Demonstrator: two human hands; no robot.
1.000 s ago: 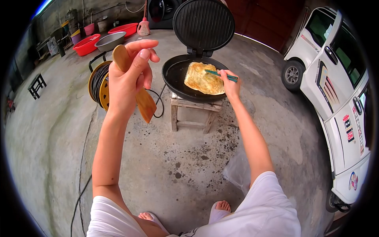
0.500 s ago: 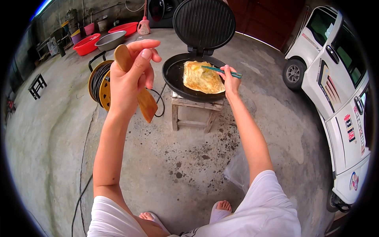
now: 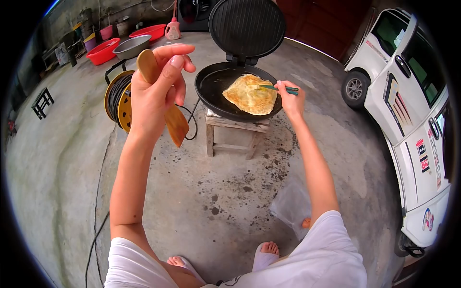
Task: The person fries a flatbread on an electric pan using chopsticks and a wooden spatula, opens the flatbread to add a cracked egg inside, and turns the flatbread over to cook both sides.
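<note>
Hands as I view them remotely: the left hand [image 3: 158,91] grips a wooden spatula [image 3: 176,127], held apart from the griddle [image 3: 210,91]; the right hand [image 3: 292,98] grasps green chopsticks [image 3: 290,90], tips at the flatbread [image 3: 249,97], though I cannot tell how firmly they press. For good control, I would guide gently and keep the sheet flat, avoiding tears. The flatbread lies toward the griddle's right side, roughly four-cornered, pale yellow with uneven browned patches.

flatbread [image 3: 249,100] in griddle [image 3: 212,90] | griddle on stool [image 3: 237,123] | lid [image 3: 247,30] behind | reel [image 3: 124,106] left of stool | basins [image 3: 132,47] behind reel | van [image 3: 408,144] far right | bag [image 3: 289,205] front-right
</note>
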